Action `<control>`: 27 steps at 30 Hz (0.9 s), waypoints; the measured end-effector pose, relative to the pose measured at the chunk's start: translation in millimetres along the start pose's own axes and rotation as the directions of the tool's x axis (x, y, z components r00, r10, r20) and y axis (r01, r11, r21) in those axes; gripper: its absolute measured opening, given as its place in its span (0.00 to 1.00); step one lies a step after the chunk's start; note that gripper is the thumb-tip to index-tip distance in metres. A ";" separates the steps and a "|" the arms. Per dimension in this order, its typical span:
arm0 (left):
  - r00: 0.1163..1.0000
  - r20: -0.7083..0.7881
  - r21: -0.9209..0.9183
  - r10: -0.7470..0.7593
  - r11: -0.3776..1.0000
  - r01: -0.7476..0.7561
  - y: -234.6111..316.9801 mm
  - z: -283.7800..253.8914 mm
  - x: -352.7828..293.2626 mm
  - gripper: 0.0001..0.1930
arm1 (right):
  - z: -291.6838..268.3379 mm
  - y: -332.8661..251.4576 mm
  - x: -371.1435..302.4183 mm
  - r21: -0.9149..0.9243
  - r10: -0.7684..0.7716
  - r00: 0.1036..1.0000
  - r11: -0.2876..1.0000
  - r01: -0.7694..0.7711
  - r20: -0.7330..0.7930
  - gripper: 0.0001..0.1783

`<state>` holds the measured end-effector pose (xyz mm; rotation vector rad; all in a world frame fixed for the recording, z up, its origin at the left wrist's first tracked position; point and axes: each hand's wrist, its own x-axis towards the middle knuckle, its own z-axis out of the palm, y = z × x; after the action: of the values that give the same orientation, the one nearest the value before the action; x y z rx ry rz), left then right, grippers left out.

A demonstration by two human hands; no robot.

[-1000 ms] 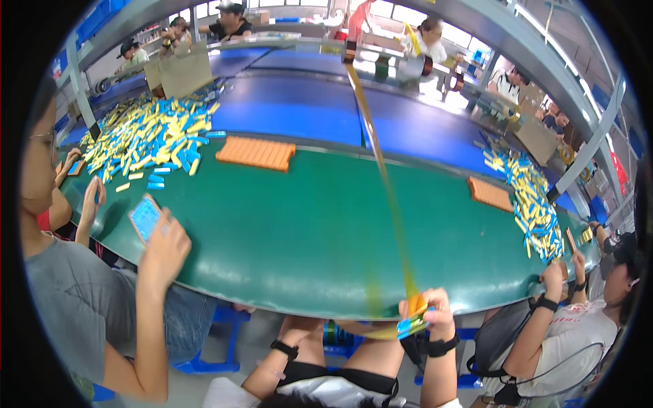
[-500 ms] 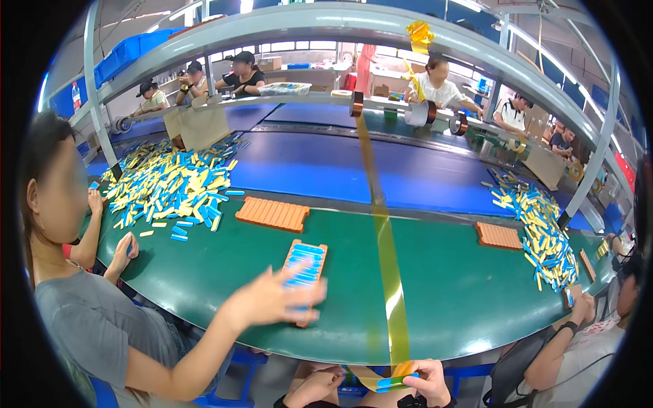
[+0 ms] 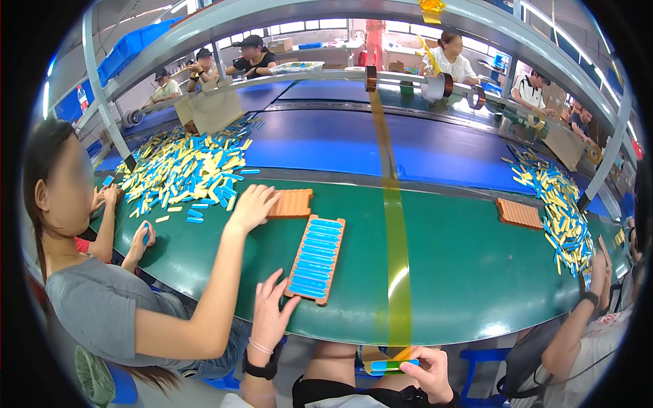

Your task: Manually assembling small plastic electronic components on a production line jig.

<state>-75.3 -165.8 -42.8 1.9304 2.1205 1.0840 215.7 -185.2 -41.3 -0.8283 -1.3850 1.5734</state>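
My left hand (image 3: 271, 314) is at the near left corner of an orange ridged tray (image 3: 332, 272) loaded with a column of blue strips (image 3: 318, 251). Its fingers are apart, thumb and fingertips by the corner; whether they touch is unclear. Over my lap, my right hand (image 3: 432, 374) pinches a flat blue strip (image 3: 384, 366) between thumb and fingers. A translucent yellow tape (image 3: 398, 272) runs across the table down to that strip. Something orange (image 3: 403, 354), hard to make out, shows just above the strip.
A co-worker's hand (image 3: 255, 206) rests on another orange tray (image 3: 292, 202). Heaps of blue and yellow strips lie at the left (image 3: 190, 170) and right (image 3: 561, 224). A third tray (image 3: 520, 213) sits at right. Tape rolls (image 3: 371, 78) hang on a bar behind.
My left hand has come up from my lap to the filled tray. The co-worker's hand has moved from that tray to the one behind it. My right hand still holds the strip.
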 end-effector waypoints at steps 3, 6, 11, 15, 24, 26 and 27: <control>0.999 -0.028 -0.092 0.032 0.995 -0.035 12.7 5.7 -3.8 0.17 | 6.8 -2.8 -0.4 0.080 -0.014 0.999 0.997 0.016 -0.031 0.04; 1.000 -0.021 -0.129 0.012 0.992 -0.015 43.7 20.7 -24.0 0.18 | 5.1 2.2 -2.4 0.112 0.024 0.994 0.994 -0.012 -0.102 0.03; 1.000 -0.008 -0.050 0.019 0.999 -0.019 84.3 37.2 -71.7 0.22 | 11.2 -2.9 -6.4 0.201 0.148 0.977 0.973 -0.116 -0.154 0.05; 0.997 0.073 -0.079 0.004 0.997 0.002 108.2 39.6 -90.3 0.24 | 15.3 -13.5 -4.6 0.116 0.236 0.936 0.970 -0.212 -0.260 0.12; 0.983 0.122 -0.147 0.134 0.982 -0.115 111.8 57.9 -73.8 0.26 | 8.0 -1.9 -7.9 0.046 0.263 0.850 0.961 -0.272 -0.456 0.10; 0.984 0.144 -0.154 0.101 0.985 -0.078 114.2 58.8 -72.0 0.27 | 11.0 -2.7 -3.7 0.094 0.278 0.827 0.959 -0.267 -0.489 0.11; 0.983 0.153 -0.156 0.100 0.985 -0.076 114.7 60.0 -70.9 0.27 | 11.6 -2.7 -1.8 0.138 0.288 0.807 0.957 -0.254 -0.515 0.12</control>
<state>65.8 -207.7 -53.9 1.9851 1.8326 1.0304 206.5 -191.6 -36.9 -1.3530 -0.8330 1.4283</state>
